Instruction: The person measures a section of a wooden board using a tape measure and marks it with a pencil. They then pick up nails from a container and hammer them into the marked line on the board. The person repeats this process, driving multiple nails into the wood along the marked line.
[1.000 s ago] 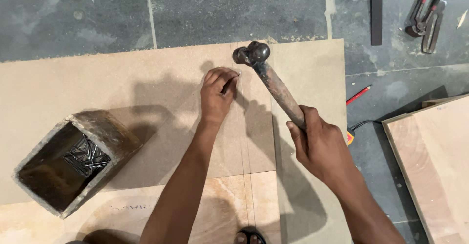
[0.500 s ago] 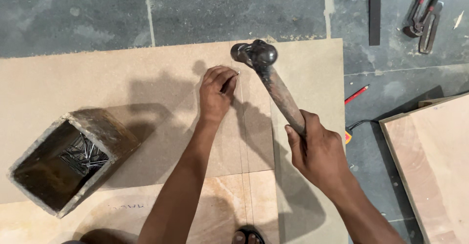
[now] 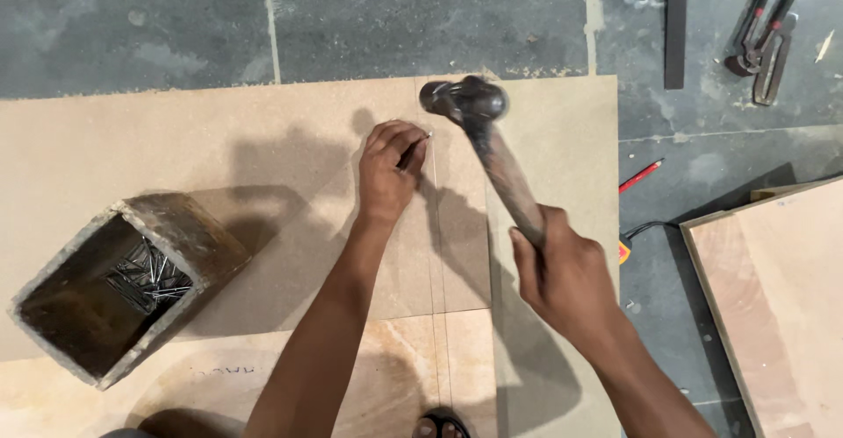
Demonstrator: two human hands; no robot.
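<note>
Our right hand [image 3: 566, 280] grips the head-heavy hammer [image 3: 479, 131] low on its handle; left hand [image 3: 386, 170] pinches a thin, bendable nail [image 3: 420, 142] — fingers close.

The hammer [image 3: 492, 153] is smeared by motion blur, its head at 12 o'clock soft-edged, and the lower end of its handle is buried in the right hand [image 3: 566, 276]. The nail [image 3: 417, 147] pinched in the left hand [image 3: 386, 170] is too thin to make out beyond a sliver. At 3 o'clock a wood panel [image 3: 777, 302] runs off the right edge, and at 6 o'clock a sandal [image 3: 442, 425] is cut by the bottom edge.
</note>
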